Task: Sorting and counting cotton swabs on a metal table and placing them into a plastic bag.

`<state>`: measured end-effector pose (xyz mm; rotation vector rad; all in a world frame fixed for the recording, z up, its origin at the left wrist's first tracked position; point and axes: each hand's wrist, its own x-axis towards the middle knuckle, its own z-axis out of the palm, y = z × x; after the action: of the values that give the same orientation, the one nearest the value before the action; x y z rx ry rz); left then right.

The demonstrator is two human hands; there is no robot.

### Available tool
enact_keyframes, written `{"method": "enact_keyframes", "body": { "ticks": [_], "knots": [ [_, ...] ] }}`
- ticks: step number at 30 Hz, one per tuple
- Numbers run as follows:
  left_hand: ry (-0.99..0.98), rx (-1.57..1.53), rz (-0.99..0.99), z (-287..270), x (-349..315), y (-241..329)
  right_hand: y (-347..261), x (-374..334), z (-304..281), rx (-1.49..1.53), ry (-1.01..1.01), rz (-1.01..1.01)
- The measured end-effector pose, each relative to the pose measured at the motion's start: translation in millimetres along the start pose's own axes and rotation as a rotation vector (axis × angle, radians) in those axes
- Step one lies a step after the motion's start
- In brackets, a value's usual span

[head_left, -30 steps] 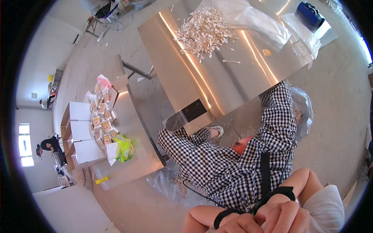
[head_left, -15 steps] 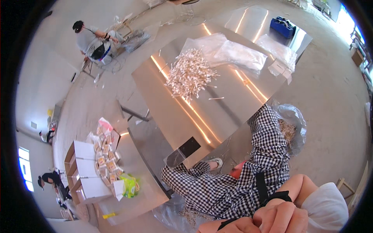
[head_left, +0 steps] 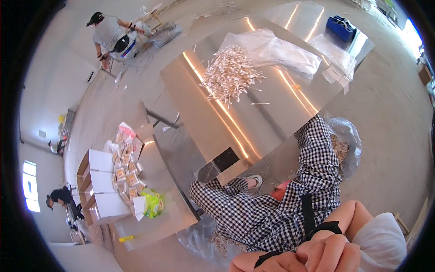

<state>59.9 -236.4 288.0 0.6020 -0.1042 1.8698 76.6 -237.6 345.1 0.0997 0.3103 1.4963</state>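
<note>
Both of my hands are together at the lower edge of the view, close to my body. My right hand [head_left: 334,255] has its fingers curled, and a black band circles that wrist. Beside and partly under it is my left hand [head_left: 282,263], also closed, with a black band at its wrist. Whatever lies between the fingers, if anything, is hidden. Away from the hands, a loose heap of cotton swabs [head_left: 231,75] lies on the shiny metal table [head_left: 267,131], with a few single swabs around it.
Clear plastic bags [head_left: 276,52] and a blue tape dispenser [head_left: 340,28] lie beyond the swabs. Bags of swabs [head_left: 340,149] stand by my legs. At left, a side table [head_left: 167,217] holds an open carton [head_left: 106,186], small packs [head_left: 129,177] and a green packet [head_left: 153,203]. Other people sit or stand farther off.
The view has shifted slightly, so the tables and heap appear a little higher and farther right. My hands stay together. The seated person at far left has lowered one arm.
</note>
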Motion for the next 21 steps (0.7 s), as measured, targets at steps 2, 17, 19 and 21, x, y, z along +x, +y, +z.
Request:
{"method": "enact_keyframes", "body": {
  "ticks": [2,17,19,21],
  "knots": [
    [0.031,0.039,0.009,4.7,-3.0,2.0,4.3,3.9,-14.6,-0.015,-0.207,-0.091],
    [0.386,0.443,0.329,33.8,-20.4,2.9,-11.3,-12.3,-3.9,-0.019,-0.018,0.272],
    [0.419,0.472,0.338,35.5,-24.1,3.6,-25.7,-0.3,0.1,-0.271,-0.14,0.337],
    [0.468,0.504,0.346,39.7,-30.0,3.0,-28.8,4.2,7.3,-0.524,-0.252,0.405]
  ]
}}
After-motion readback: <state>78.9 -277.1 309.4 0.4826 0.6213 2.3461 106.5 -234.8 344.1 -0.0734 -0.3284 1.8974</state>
